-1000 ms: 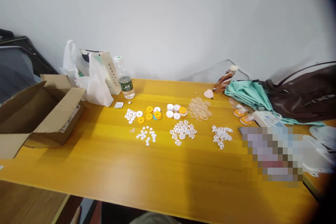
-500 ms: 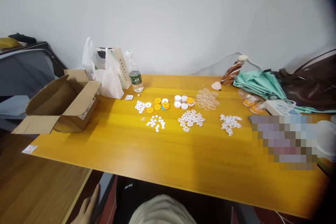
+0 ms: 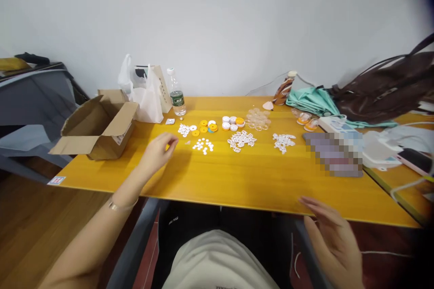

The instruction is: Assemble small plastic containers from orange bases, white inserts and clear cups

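Note:
My left hand (image 3: 158, 152) hovers over the left part of the table, its fingers curled round so that the tips meet the thumb, with nothing visible in them. Just beyond it lie small white pieces (image 3: 184, 130) and scattered white discs (image 3: 203, 145). Near the table's front edge on the right is my right hand (image 3: 334, 239), fingers stretched out and holding nothing. Further back are yellow discs (image 3: 204, 123), stacked white and orange round parts (image 3: 232, 123) and clear rings (image 3: 258, 118). White openwork pieces (image 3: 241, 140) and a second pile of white pieces (image 3: 283, 142) lie closer.
An open cardboard box (image 3: 101, 133) stands at left, beside a white plastic bag (image 3: 149, 104) and a water bottle (image 3: 176, 97). On the right are a brown bottle (image 3: 284, 89), a green cloth item (image 3: 313, 101), a power strip (image 3: 339, 128) and a brown bag (image 3: 389, 86).
My left hand has risen from beside the chair and come over the table. My right hand has entered at the lower right. The view has shifted to the right.

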Demonstrator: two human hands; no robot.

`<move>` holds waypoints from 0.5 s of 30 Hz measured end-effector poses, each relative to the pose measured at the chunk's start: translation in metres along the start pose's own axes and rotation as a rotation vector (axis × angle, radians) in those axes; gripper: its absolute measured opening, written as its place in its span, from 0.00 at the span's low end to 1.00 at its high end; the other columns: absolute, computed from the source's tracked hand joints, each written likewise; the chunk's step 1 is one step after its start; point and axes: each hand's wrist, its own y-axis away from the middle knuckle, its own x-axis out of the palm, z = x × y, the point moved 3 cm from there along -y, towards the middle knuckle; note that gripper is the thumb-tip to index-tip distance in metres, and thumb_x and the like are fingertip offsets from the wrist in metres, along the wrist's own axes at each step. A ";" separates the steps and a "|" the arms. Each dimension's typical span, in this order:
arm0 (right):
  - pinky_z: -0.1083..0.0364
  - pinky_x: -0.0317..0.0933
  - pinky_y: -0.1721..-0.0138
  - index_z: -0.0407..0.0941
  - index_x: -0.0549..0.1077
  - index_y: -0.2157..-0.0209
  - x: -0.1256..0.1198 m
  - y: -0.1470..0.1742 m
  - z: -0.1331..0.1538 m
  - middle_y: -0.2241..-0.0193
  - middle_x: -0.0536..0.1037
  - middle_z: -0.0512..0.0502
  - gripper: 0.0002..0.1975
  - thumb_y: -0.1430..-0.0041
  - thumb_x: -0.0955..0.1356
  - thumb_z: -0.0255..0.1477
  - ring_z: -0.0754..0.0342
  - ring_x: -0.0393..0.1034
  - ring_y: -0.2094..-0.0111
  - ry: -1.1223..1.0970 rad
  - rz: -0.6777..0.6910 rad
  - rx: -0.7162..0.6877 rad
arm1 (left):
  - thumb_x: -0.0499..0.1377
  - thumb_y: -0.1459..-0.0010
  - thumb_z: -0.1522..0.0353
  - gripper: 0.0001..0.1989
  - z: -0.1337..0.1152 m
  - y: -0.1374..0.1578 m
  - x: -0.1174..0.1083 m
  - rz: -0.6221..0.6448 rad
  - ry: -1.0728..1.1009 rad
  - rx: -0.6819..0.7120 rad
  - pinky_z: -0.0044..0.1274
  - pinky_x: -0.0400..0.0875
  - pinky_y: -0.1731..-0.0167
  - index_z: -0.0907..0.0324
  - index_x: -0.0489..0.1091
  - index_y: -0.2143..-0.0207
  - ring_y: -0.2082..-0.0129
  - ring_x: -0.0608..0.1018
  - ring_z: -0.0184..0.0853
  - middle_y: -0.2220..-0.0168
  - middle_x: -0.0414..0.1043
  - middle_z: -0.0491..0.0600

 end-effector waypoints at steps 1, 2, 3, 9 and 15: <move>0.43 0.62 0.51 0.52 0.66 0.54 0.010 -0.018 0.007 0.55 0.69 0.43 0.15 0.43 0.64 0.25 0.48 0.65 0.52 -0.030 0.040 -0.051 | 0.49 0.41 0.68 0.10 0.007 -0.019 0.013 0.024 0.002 -0.013 0.23 0.65 0.59 0.63 0.67 0.63 0.63 0.72 0.32 0.63 0.70 0.51; 0.43 0.62 0.51 0.51 0.67 0.56 0.021 -0.036 0.014 0.56 0.70 0.43 0.13 0.43 0.63 0.24 0.48 0.67 0.53 -0.034 0.079 -0.098 | 0.50 0.42 0.69 0.09 0.015 -0.035 0.027 0.035 0.000 -0.025 0.23 0.65 0.59 0.63 0.67 0.62 0.63 0.72 0.32 0.62 0.70 0.52; 0.44 0.62 0.52 0.51 0.67 0.56 0.030 -0.054 0.021 0.57 0.70 0.43 0.13 0.42 0.63 0.24 0.49 0.67 0.54 -0.037 0.115 -0.141 | 0.51 0.43 0.70 0.09 0.022 -0.049 0.040 0.043 -0.004 -0.034 0.24 0.65 0.59 0.64 0.67 0.62 0.64 0.72 0.33 0.61 0.69 0.53; 0.48 0.65 0.57 0.48 0.68 0.61 0.067 -0.134 0.038 0.65 0.74 0.45 0.07 0.41 0.62 0.27 0.52 0.70 0.62 -0.095 0.149 -0.270 | 0.52 0.47 0.75 0.05 0.046 -0.079 0.081 0.078 -0.024 -0.086 0.26 0.65 0.64 0.64 0.67 0.70 0.67 0.71 0.35 0.66 0.69 0.54; 0.51 0.65 0.59 0.46 0.69 0.64 0.102 -0.195 0.035 0.67 0.74 0.47 0.05 0.42 0.63 0.29 0.54 0.70 0.64 -0.201 0.110 -0.279 | 0.50 0.46 0.75 0.06 0.032 -0.077 0.071 0.068 0.033 -0.020 0.27 0.65 0.64 0.63 0.67 0.70 0.67 0.71 0.36 0.68 0.68 0.53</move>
